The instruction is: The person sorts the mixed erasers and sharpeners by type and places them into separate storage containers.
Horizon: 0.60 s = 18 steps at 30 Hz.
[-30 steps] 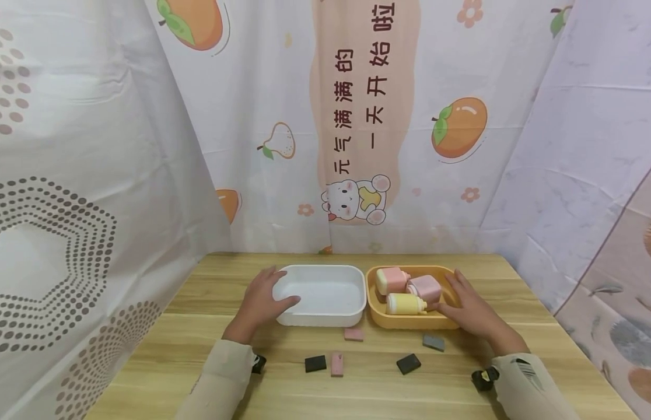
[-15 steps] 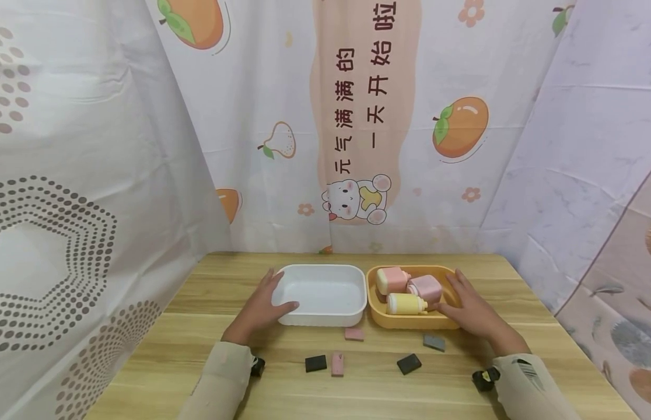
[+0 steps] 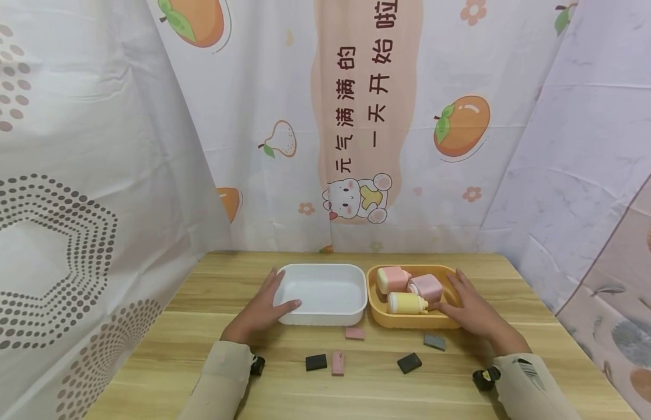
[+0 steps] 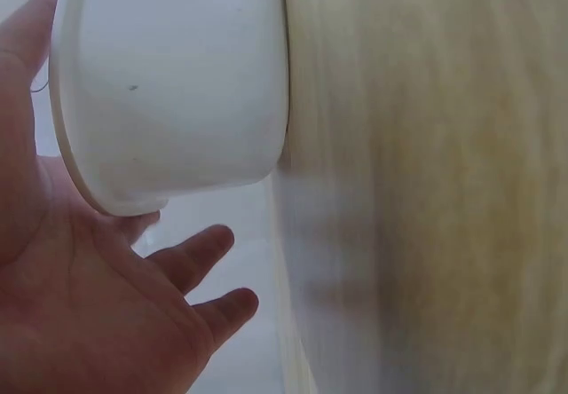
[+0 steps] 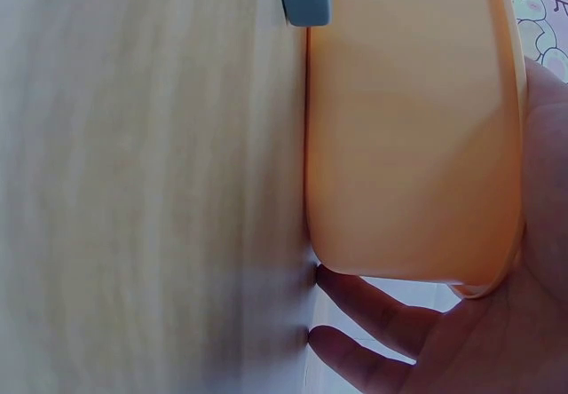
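Note:
A white tray (image 3: 325, 318) with nothing in it stands beside a yellow tray (image 3: 404, 322) on the wooden table. My left hand (image 3: 262, 306) holds the white tray's left end, thumb over the front rim. The left wrist view shows the palm of that left hand (image 4: 106, 314) against the white tray's (image 4: 177, 83) corner. My right hand (image 3: 469, 309) holds the yellow tray's right end, thumb inside near a yellow bottle (image 3: 406, 303). Two pink bottles (image 3: 392, 279) (image 3: 425, 286) lie there too. In the right wrist view, the right hand (image 5: 497, 341) cups the yellow tray (image 5: 408, 128).
Several small blocks lie in front of the trays: pink (image 3: 354, 333), black (image 3: 315, 362), pink (image 3: 337, 363), black (image 3: 409, 363) and grey (image 3: 434, 342). Printed curtains close off the table (image 3: 462, 385) at the back and on both sides.
The left hand's fingers have drawn slightly closer along the white tray's left end. Trays, bottles and right hand stay where they were.

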Motion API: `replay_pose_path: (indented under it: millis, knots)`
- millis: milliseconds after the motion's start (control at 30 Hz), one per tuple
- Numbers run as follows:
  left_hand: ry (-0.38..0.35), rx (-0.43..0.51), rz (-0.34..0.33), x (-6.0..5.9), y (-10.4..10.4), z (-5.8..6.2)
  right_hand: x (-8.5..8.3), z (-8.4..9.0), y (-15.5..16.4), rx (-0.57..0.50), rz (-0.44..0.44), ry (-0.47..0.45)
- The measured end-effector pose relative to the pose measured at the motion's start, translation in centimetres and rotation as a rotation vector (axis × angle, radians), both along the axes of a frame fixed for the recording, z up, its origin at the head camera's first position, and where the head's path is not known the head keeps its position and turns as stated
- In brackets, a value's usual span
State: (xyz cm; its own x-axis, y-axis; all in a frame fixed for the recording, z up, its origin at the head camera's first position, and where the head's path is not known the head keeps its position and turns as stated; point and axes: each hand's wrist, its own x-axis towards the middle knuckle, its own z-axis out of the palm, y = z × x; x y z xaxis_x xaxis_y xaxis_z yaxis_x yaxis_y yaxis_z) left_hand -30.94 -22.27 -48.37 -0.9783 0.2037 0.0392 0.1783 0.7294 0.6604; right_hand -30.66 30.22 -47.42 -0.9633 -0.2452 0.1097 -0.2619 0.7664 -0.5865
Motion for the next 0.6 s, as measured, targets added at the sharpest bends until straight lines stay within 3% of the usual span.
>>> replay_pose_path:
  millis: [600]
  knots:
    - [-0.015, -0.017, -0.024, 0.27, 0.48, 0.55, -0.06, 0.06, -0.07, 0.005, -0.007, -0.002]
